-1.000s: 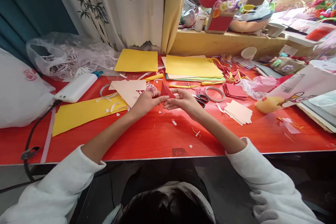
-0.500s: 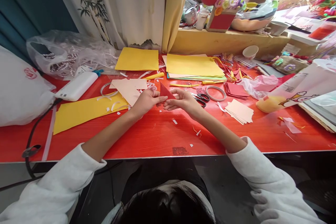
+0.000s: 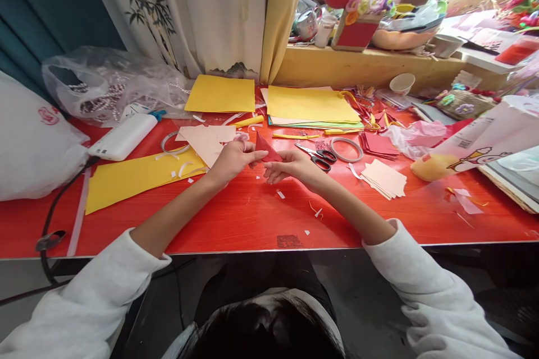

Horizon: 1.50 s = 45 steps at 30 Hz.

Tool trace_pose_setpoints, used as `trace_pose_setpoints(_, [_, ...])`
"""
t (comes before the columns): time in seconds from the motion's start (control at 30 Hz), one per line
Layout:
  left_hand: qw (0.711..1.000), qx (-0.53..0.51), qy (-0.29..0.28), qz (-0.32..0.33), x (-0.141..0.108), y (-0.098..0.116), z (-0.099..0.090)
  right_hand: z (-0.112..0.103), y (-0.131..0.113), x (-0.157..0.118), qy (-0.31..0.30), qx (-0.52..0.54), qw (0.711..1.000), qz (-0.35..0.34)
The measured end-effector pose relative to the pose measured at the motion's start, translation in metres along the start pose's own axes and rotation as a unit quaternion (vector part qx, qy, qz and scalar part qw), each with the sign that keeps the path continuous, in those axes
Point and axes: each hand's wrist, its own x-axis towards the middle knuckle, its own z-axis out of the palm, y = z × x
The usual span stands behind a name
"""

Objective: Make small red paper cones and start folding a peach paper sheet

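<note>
A folded red paper triangle (image 3: 266, 148) is held up over the red table between my two hands. My left hand (image 3: 236, 161) pinches its left lower edge, thumb on top. At its right lower corner, my right hand (image 3: 295, 168) grips the paper with the fingers curled beneath. Just right of my right hand lie black-handled scissors (image 3: 320, 158), beside a roll of tape (image 3: 346, 149). A pale pink paper sheet (image 3: 209, 143) lies behind my left hand.
Yellow sheets (image 3: 311, 105) are stacked at the back. Red paper squares (image 3: 379, 145) and pale pink squares (image 3: 384, 178) lie to the right, near a tipped paper cup (image 3: 475, 137). A white power strip (image 3: 124, 137) and a yellow strip (image 3: 130, 182) are at left. Paper scraps dot the table.
My right hand has shifted slightly, its thumb now lying flatter along the triangle's lower edge. More of the scissors shows. The triangle stays between both hands.
</note>
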Motion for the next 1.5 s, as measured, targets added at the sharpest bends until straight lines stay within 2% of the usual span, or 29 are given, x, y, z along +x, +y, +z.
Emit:
trace_pose_setpoints(0.4, [0.999, -0.024, -0.02, 0.013, 0.001, -0.002, 0.001, 0.001, -0.001, 0.0, -0.003, -0.002, 1.0, -0.007])
trace_pose_setpoints(0.53, [0.999, -0.032, -0.027, -0.01, 0.0, 0.002, 0.001, 0.0, 0.001, 0.0, -0.008, 0.001, 1.0, -0.007])
trace_pose_setpoints(0.77, [0.999, -0.046, -0.017, -0.003, -0.001, 0.002, 0.002, 0.0, 0.002, 0.001, -0.012, 0.003, 1.0, -0.001])
trace_pose_setpoints(0.93, [1.0, 0.002, 0.004, 0.017, -0.001, 0.0, 0.001, 0.001, 0.001, 0.0, -0.02, 0.0, 1.0, -0.014])
trace_pose_setpoints(1.07, [1.0, -0.017, -0.013, 0.013, -0.002, 0.001, 0.001, 0.001, 0.001, -0.001, -0.019, -0.011, 1.0, -0.022])
trace_pose_setpoints(1.17, [0.997, -0.073, -0.006, 0.002, -0.001, 0.001, 0.0, 0.0, -0.001, -0.003, 0.013, -0.045, 0.996, -0.082])
trace_pose_setpoints(1.3, [0.991, -0.136, 0.012, 0.004, 0.0, 0.001, -0.003, -0.003, -0.007, -0.008, 0.052, -0.125, 0.973, -0.186])
trace_pose_setpoints(1.5, [0.99, -0.143, -0.009, -0.004, 0.001, 0.004, -0.005, -0.009, -0.013, -0.013, 0.027, -0.187, 0.955, -0.228])
